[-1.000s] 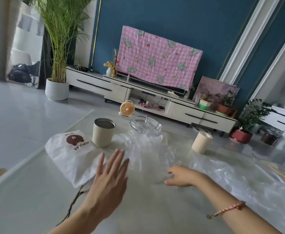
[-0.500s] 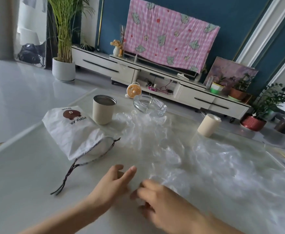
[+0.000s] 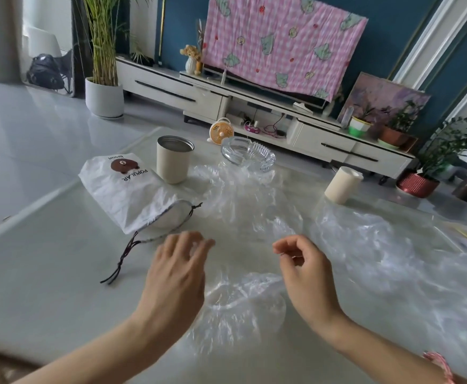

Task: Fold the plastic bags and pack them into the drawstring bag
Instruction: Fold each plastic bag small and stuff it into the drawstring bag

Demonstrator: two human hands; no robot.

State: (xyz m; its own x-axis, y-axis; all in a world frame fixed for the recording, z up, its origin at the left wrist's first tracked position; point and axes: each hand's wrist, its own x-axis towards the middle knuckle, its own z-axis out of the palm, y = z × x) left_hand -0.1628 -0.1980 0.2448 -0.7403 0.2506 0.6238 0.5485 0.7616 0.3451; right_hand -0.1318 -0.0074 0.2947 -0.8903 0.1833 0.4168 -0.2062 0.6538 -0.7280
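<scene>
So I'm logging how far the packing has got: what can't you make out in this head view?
All in the head view:
How many plastic bags there are: clear sheets overlap, glare merges their edges, and the right edge cuts some off.
What is inside the drawstring bag: its own cloth hides it.
Whether the right hand pinches film: its fingers curl, but the film is too clear.
The fingertips of the left hand: blurred.
</scene>
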